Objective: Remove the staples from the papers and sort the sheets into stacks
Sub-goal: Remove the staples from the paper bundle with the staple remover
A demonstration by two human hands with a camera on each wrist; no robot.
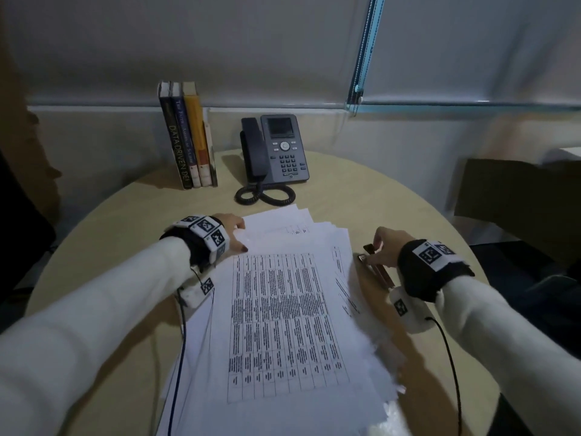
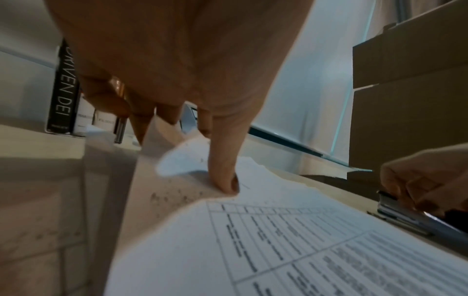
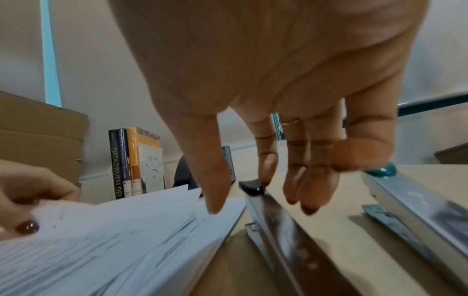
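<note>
A loose pile of printed sheets (image 1: 283, 309) lies fanned across the middle of the round table (image 1: 119, 221), a table-printed page on top. My left hand (image 1: 234, 234) is at the pile's far left corner. In the left wrist view its thumb (image 2: 225, 180) presses on the sheets (image 2: 278, 250) while the fingers hold up a curled corner. My right hand (image 1: 385, 250) hovers just right of the pile, fingers extended down over a long metal stapler (image 1: 375, 269). A fingertip (image 3: 266, 176) touches the black end of the stapler (image 3: 283, 236); nothing is gripped.
A second metal tool with a teal knob (image 3: 410, 202) lies right of the stapler. Standing books (image 1: 188, 136) and a desk phone (image 1: 276, 149) with its coiled cord sit at the table's far side. A cardboard box (image 1: 518, 196) stands off the table at right.
</note>
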